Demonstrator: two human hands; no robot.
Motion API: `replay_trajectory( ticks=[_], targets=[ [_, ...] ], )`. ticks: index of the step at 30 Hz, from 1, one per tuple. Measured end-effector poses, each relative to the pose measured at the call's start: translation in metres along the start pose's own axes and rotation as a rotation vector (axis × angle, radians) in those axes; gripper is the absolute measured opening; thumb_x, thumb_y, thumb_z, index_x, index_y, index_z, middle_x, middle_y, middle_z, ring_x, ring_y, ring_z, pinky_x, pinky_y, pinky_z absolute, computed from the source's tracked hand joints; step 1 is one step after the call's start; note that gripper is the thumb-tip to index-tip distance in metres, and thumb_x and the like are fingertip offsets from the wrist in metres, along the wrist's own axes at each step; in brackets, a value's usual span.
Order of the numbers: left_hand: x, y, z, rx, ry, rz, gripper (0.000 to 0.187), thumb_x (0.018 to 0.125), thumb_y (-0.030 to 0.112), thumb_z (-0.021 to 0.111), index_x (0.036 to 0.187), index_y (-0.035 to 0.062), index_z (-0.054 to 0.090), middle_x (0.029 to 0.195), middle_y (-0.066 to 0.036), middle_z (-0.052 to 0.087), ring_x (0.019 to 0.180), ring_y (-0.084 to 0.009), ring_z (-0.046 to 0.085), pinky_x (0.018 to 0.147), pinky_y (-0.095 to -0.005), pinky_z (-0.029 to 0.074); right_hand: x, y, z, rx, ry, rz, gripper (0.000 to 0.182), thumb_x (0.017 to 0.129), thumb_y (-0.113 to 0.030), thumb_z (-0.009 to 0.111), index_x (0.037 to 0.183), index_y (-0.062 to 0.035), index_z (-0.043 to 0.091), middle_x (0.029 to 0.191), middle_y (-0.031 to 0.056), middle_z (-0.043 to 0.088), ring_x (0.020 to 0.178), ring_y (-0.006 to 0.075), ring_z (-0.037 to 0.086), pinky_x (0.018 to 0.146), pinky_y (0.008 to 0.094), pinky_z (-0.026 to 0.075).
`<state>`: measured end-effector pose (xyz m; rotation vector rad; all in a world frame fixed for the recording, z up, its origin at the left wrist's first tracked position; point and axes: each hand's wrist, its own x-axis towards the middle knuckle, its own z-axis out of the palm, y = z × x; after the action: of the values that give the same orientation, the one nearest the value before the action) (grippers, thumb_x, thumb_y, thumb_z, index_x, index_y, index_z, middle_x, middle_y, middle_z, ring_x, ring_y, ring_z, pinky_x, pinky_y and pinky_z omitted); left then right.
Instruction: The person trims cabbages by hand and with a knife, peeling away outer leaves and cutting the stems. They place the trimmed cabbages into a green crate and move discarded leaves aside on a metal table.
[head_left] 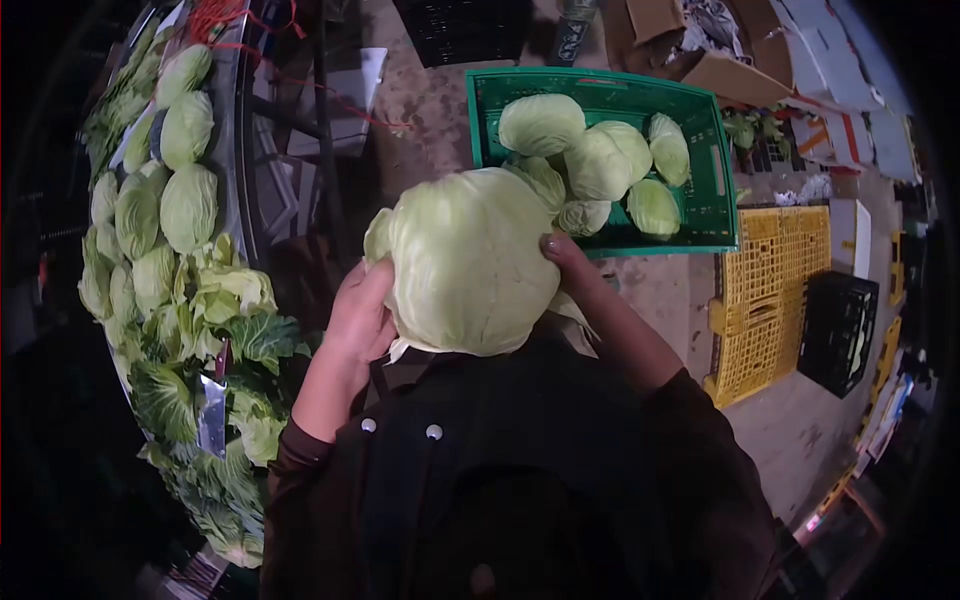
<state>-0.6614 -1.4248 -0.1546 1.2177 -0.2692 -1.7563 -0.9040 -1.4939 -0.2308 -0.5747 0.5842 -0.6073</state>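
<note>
A large pale-green cabbage (475,265) is held up in front of my chest, between both hands. My left hand (362,310) grips its left side, the thumb lying along the leaves. On the other side my right hand (568,265) presses with the thumb; its remaining fingers are hidden behind the cabbage. Just beyond is a green plastic crate (600,80) with several cabbages (602,165) inside. To my left, more cabbages (188,205) lie along a table, and a knife (212,415) with a wide blade rests on loose outer leaves (165,400).
Yellow plastic crates (770,300) stand on the floor at right, beside a black crate (840,330). An open cardboard box (700,85) sits behind the green crate. Another black crate (460,30) is at the far top. Red string (275,20) trails over the table's far end.
</note>
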Motion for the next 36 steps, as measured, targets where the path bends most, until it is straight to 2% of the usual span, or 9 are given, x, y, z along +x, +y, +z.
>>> replay_trajectory(
  ticks=[11, 14, 16, 19, 22, 25, 31, 34, 36],
  targets=[
    [0.021, -0.011, 0.005, 0.125, 0.1, -0.114, 0.038, 0.089, 0.013, 0.06, 0.123, -0.0025, 0.052, 0.113, -0.012, 0.062, 0.096, -0.0226, 0.065, 0.083, -0.0348, 0.053, 0.006, 0.032, -0.04, 0.204, -0.024, 0.058, 0.075, 0.083, -0.052, 0.059, 0.133, -0.0003, 0.042, 0.121, 0.0122, 0.057, 0.108, 0.02, 0.058, 0.093, 0.0355, 0.046],
    [0.033, -0.018, 0.014, 0.057, 0.04, -0.197, 0.039, 0.087, 0.014, 0.061, 0.122, -0.0016, 0.052, 0.112, -0.012, 0.062, 0.096, -0.0228, 0.064, 0.082, -0.0343, 0.053, 0.014, 0.026, -0.049, 0.078, 0.216, -0.145, 0.071, 0.086, -0.053, 0.054, 0.135, -0.0029, 0.041, 0.126, 0.013, 0.055, 0.11, 0.0222, 0.057, 0.096, 0.0374, 0.045],
    [0.045, -0.03, 0.016, -0.01, -0.091, -0.184, 0.039, 0.087, 0.015, 0.061, 0.121, -0.0007, 0.051, 0.111, -0.012, 0.062, 0.096, -0.024, 0.063, 0.081, -0.0341, 0.052, 0.017, 0.011, -0.047, 0.576, 0.354, -0.308, 0.073, 0.087, -0.055, 0.05, 0.138, -0.0042, 0.038, 0.13, 0.0145, 0.051, 0.113, 0.0269, 0.055, 0.097, 0.0395, 0.044],
    [0.045, -0.025, 0.024, 0.116, 0.07, -0.209, 0.04, 0.087, 0.023, 0.06, 0.117, -0.0028, 0.056, 0.107, -0.011, 0.064, 0.091, -0.0202, 0.063, 0.08, -0.0305, 0.051, 0.022, -0.024, -0.113, 0.563, 0.425, -0.251, 0.077, 0.086, -0.057, 0.05, 0.141, -0.0048, 0.034, 0.134, 0.0149, 0.048, 0.115, 0.0298, 0.053, 0.098, 0.0402, 0.043],
    [0.046, -0.03, 0.002, 0.191, 0.11, -0.237, 0.041, 0.086, 0.022, 0.06, 0.118, -0.0034, 0.056, 0.11, -0.01, 0.063, 0.096, -0.0211, 0.062, 0.081, -0.0318, 0.051, 0.038, -0.046, -0.181, 0.327, 0.816, -0.281, 0.076, 0.086, -0.06, 0.049, 0.14, -0.0086, 0.036, 0.131, 0.0137, 0.05, 0.108, 0.0291, 0.056, 0.081, 0.0389, 0.052],
    [0.039, -0.034, -0.004, 0.121, 0.186, -0.283, 0.045, 0.084, 0.014, 0.062, 0.123, -0.0028, 0.05, 0.111, -0.014, 0.064, 0.097, -0.0265, 0.064, 0.085, -0.037, 0.051, 0.067, -0.036, -0.271, 0.327, 0.817, -0.484, 0.074, 0.085, -0.059, 0.051, 0.138, -0.0074, 0.039, 0.128, 0.0138, 0.051, 0.106, 0.0294, 0.057, 0.079, 0.0393, 0.053],
    [0.026, -0.04, -0.006, 0.241, 0.351, -0.313, 0.044, 0.085, 0.02, 0.06, 0.122, -0.0033, 0.054, 0.112, -0.012, 0.062, 0.101, -0.025, 0.061, 0.086, -0.0368, 0.05, 0.112, -0.037, -0.391, 0.448, 1.108, -0.404, 0.072, 0.083, -0.056, 0.058, 0.135, -0.0075, 0.044, 0.125, 0.013, 0.054, 0.104, 0.0287, 0.057, 0.078, 0.0401, 0.052],
    [0.024, -0.041, -0.024, 0.199, 0.445, -0.344, 0.039, 0.084, 0.018, 0.063, 0.117, -0.002, 0.056, 0.105, -0.012, 0.065, 0.094, -0.0243, 0.064, 0.084, -0.0371, 0.051, 0.129, -0.053, -0.367, 0.395, 1.232, -0.388, 0.079, 0.074, -0.058, 0.07, 0.13, -0.0056, 0.048, 0.115, 0.013, 0.057, 0.087, 0.0306, 0.062, 0.071, 0.043, 0.053],
    [0.025, -0.039, -0.027, 0.197, 0.406, -0.334, 0.039, 0.084, 0.018, 0.064, 0.116, -0.0021, 0.057, 0.103, -0.012, 0.065, 0.094, -0.0237, 0.064, 0.084, -0.0361, 0.051, 0.142, -0.035, -0.416, 0.253, 1.076, -0.409, 0.081, 0.074, -0.059, 0.07, 0.132, -0.0073, 0.047, 0.116, 0.0122, 0.057, 0.088, 0.0304, 0.061, 0.069, 0.0442, 0.051]
  ],
)
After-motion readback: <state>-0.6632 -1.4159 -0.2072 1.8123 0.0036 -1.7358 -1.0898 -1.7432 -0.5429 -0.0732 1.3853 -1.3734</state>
